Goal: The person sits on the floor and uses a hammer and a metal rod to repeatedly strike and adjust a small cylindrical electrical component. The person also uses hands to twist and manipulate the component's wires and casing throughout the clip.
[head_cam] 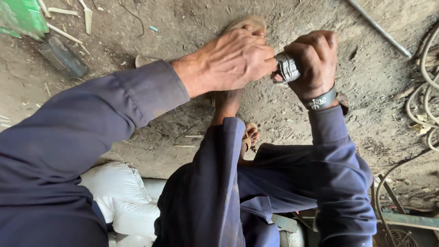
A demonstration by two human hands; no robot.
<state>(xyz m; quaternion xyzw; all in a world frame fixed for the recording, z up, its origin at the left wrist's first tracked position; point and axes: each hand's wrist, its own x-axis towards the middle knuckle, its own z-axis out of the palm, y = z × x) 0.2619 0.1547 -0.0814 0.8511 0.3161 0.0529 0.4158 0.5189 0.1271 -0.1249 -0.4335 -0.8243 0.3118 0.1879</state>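
Head view: right hand [315, 61] is clenched around a grey metal cylinder [287, 67], steadying it above the dirt floor [379, 114]. Left hand [231, 59], at its 9 o'clock, pinches the cylinder's end, fingers curled.
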